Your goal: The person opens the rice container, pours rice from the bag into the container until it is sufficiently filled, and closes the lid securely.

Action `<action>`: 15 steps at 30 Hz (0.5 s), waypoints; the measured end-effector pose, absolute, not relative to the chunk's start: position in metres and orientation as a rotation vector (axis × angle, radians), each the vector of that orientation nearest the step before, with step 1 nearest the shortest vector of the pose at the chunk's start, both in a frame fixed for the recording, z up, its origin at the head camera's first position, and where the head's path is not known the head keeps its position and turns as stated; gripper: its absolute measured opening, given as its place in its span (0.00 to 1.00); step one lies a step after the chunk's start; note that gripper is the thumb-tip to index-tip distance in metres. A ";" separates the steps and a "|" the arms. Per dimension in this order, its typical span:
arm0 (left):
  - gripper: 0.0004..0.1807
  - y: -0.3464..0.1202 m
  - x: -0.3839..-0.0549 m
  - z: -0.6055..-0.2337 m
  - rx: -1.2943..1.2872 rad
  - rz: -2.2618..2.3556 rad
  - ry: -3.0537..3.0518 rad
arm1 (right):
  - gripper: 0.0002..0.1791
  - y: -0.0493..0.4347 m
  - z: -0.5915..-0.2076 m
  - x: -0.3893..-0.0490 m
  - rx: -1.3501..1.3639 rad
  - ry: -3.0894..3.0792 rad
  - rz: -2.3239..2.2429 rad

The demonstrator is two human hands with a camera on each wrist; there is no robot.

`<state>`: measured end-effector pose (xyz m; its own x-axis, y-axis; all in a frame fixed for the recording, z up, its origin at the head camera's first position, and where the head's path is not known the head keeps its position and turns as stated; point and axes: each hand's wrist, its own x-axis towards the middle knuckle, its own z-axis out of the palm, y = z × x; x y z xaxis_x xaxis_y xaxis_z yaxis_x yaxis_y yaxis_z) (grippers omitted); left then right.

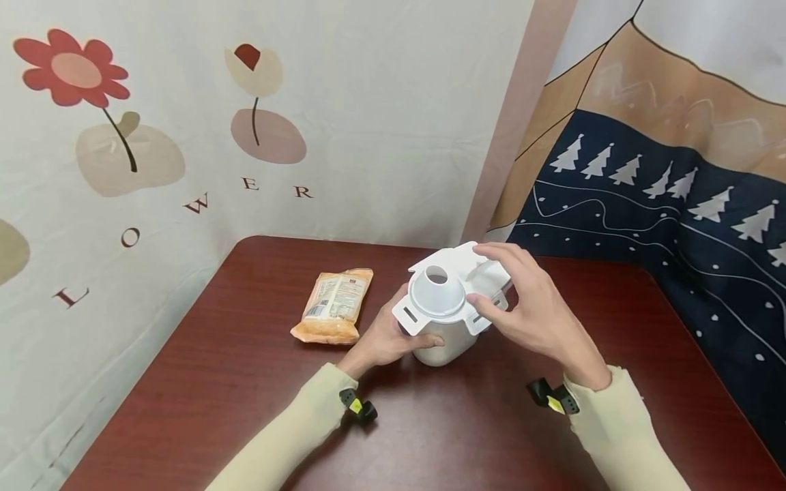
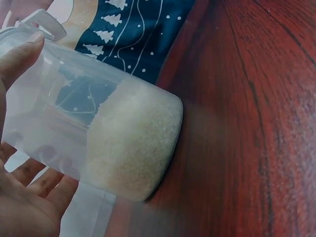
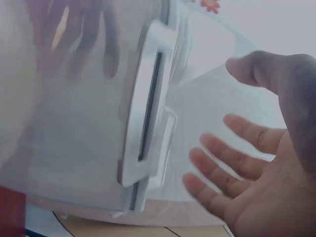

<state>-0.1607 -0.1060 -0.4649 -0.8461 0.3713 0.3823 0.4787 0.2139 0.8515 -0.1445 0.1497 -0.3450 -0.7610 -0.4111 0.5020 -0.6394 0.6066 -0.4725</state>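
Note:
A translucent plastic storage canister (image 2: 69, 103) stands on the table, its lower part filled with pale grains (image 2: 136, 140) that look like rice. Its white lid (image 1: 457, 259) has side latches (image 3: 143, 113) that stick outward, and a cone-shaped spout (image 1: 437, 290) with a round hole rises from the top. My left hand (image 1: 389, 334) grips the canister's side, thumb on the near face and fingers round the other side. Over the lid's right side, my right hand (image 1: 528, 300) hovers with spread, relaxed fingers; the right wrist view shows its fingertips (image 3: 197, 155) apart from the lid.
An orange-and-white food packet (image 1: 334, 303) lies on the dark red wooden table (image 1: 202, 382), left of the canister. Behind the table hang a pale flower-print curtain (image 1: 381, 123) and a navy cloth with white trees (image 1: 620, 198). Both wrists wear small black cameras (image 1: 366, 411).

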 end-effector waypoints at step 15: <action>0.50 -0.122 -0.168 -0.459 -0.899 -1.820 -2.438 | 0.41 0.143 -0.372 -0.133 0.723 -2.534 0.900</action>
